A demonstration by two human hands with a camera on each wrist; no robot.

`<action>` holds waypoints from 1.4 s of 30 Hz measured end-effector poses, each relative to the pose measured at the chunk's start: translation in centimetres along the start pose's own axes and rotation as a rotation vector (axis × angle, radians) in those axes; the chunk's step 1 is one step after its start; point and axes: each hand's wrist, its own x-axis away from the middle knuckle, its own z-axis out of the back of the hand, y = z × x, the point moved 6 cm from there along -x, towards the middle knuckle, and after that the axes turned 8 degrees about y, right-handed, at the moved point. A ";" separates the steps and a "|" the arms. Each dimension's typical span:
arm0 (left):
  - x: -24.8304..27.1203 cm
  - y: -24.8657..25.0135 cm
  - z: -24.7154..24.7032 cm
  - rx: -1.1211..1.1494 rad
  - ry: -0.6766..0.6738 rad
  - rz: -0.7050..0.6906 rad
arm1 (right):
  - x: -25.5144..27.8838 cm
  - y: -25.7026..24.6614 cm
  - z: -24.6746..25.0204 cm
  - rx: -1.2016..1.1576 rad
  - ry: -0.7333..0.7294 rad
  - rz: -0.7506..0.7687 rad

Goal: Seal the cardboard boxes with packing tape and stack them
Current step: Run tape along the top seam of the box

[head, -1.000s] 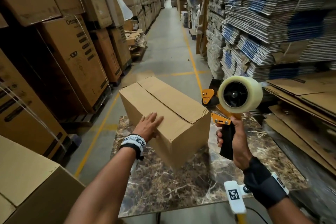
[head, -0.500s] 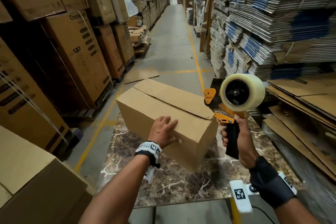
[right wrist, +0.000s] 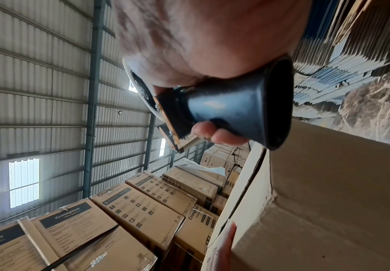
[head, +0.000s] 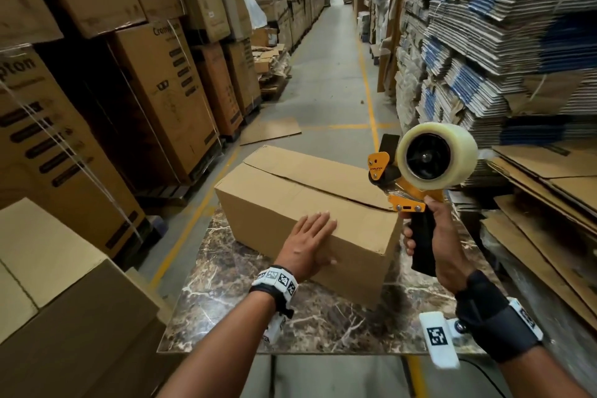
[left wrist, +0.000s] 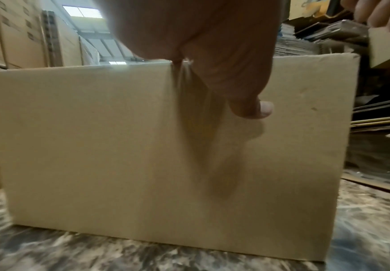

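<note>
From above, the cardboard box sits mid-table, left hand flat on its near top edge. The left wrist shows fingers draped over it. Right hand grips the tape dispenser.

Cardboard box: near right corner hidden behind tape gun; left end cut off in the left wrist view.
Left hand: palm side hidden against the box; fingers out of frame in its wrist view.
Tape gun: roll mostly hidden behind right hand.
Table: blurred in the left wrist view.
</note>
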 end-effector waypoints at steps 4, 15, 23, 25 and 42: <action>-0.3 -3.0 0.5 -0.017 -0.047 0.038 | -0.5 0.2 -1.0 0.053 -0.026 -0.003; -1.5 -19.1 2.7 -0.087 -0.181 0.250 | -5.2 -1.2 -8.8 0.193 -0.096 -0.090; -2.9 -27.2 4.5 0.118 -0.081 0.380 | -8.9 -1.3 -16.7 0.294 -0.147 -0.119; -4.0 -28.1 5.6 0.265 -0.027 0.529 | -9.2 -1.2 -18.5 0.293 -0.184 -0.149; -12.2 -21.6 9.5 1.780 0.146 0.997 | -11.8 -1.9 -25.6 0.032 -0.428 -0.355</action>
